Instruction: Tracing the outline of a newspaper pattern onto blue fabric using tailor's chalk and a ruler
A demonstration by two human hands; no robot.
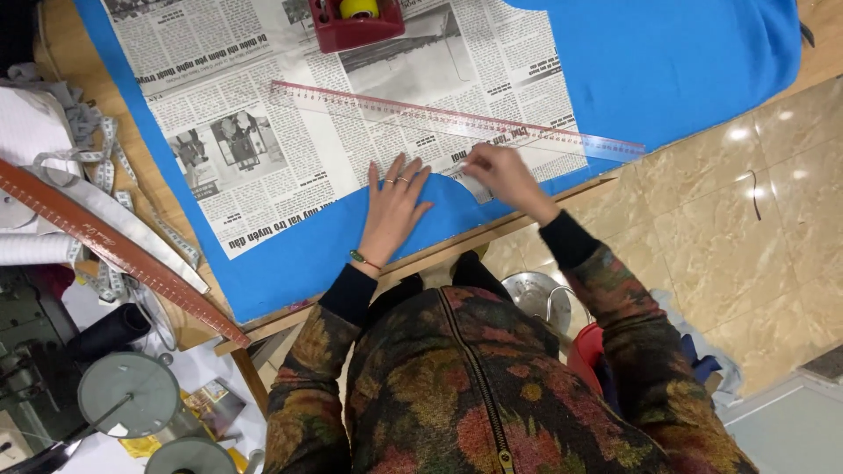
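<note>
A newspaper pattern (290,114) lies on blue fabric (667,61) spread over a wooden table (518,226). My left hand (395,206) rests flat, fingers apart, on the lower edge of the paper and the fabric. My right hand (502,175) pinches a small pale piece, probably chalk (477,187), against the fabric at the curved edge of the paper. A long clear ruler (457,116) lies slanted across the newspaper just above both hands.
A dark red holder (356,26) with a yellow spool stands at the paper's far edge. A long brown wooden ruler (114,250) and a measuring tape (105,167) lie at the left. A sewing machine (35,351) and spool discs sit lower left. Tiled floor lies to the right.
</note>
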